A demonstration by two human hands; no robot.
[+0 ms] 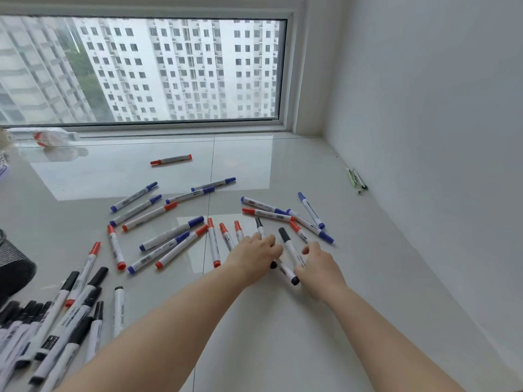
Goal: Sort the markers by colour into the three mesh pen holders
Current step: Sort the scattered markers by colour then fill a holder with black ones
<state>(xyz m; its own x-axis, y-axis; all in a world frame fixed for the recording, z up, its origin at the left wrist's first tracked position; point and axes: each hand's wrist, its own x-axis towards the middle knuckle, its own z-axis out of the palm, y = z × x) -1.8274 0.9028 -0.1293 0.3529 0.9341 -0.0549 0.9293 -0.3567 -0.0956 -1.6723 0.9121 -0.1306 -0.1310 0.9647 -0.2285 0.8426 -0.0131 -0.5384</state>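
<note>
Head view: left hand (256, 254), right hand (318, 263) seemingly gathering black markers (288, 246)

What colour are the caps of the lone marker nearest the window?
Red, on the lone marker, head view.

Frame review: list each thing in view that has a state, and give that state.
Left hand: fingers curled over black markers.
Right hand: fingers curled at a black marker.
Red and blue markers: capped, scattered flat, unsorted.
Black marker pile: capped, lying loose.
Mesh holder: at left edge, contents not visible.
Window: closed.
</note>
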